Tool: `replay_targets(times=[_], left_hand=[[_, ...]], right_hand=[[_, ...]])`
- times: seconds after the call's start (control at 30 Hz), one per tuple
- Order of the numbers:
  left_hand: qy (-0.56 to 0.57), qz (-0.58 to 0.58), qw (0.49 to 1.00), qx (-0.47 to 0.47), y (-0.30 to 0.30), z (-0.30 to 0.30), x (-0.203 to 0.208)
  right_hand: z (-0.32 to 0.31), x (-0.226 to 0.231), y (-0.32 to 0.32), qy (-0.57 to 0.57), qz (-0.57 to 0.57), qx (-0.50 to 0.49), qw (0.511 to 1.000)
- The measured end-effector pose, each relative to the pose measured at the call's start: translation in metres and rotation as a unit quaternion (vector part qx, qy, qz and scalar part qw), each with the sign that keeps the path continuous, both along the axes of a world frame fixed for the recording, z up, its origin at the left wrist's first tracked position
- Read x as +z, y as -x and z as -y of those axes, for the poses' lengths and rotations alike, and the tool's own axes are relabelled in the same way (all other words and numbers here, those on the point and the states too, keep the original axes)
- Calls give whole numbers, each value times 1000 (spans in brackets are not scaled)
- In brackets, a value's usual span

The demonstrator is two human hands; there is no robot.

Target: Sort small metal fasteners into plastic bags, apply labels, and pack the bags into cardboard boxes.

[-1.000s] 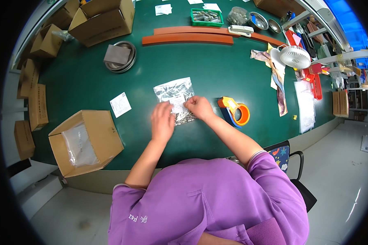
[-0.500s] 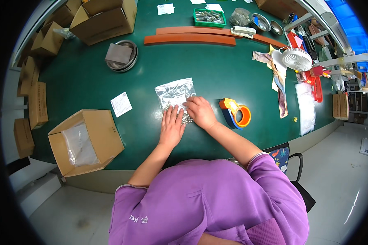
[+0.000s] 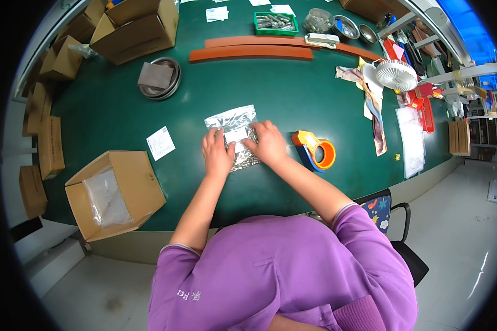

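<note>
- Bag, clear, zip-type: flat on green surface, directly in front of person, between both hands. Small pieces inside, too blurred to tell.
- Label, white, small: on the bag, about mid-height, between the thumbs.
- Left hand: on bag's left side, palm down. Grip part open, thumb apart from fingers, thumb near label's lower edge.
- Right hand: on bag's right side. Grip part open, fingers bent, thumb pointing in at label.
- Tape dispenser, orange and blue: just right of right hand, apart from it.
- Slip, white, printed: left of bag.
- Open carton: near left edge of surface, tilted, clear plastic inside.
- Bowls, metal, stacked: beyond slip, grey block on top.
- Bars, orange-red: lie across far side; stapler, white, on them.
- Green tray: behind bars, holds metal cylinders.
- Fan, white: far right, beside cloth.
</note>
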State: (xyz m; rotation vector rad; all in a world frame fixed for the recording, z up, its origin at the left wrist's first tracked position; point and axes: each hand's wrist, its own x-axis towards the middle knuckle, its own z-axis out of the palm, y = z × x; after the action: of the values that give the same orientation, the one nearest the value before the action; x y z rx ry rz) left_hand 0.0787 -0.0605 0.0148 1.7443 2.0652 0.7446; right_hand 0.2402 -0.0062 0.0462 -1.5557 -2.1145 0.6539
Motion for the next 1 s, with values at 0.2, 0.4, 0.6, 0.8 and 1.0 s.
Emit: replay_targets(times=[0.2,0.4,0.6,0.8,1.0], left_hand=[[-81,9,996,-20,-7,12,17],[-20,-44,990,-129,-13,42,15],[20,-35,974,-224,-2,14,12],[20,-40,972,-232,-1,19,12],[20,-47,956,-291,2,13,16]], right_hand=[[-11,-15,-8,93,-32,-3,995],[33,7,-38,128,-104,-22,986],[55,60,-72,39,-109,25,993],[60,74,-137,-12,89,-54,995],[62,55,-154,101,232,2,968]])
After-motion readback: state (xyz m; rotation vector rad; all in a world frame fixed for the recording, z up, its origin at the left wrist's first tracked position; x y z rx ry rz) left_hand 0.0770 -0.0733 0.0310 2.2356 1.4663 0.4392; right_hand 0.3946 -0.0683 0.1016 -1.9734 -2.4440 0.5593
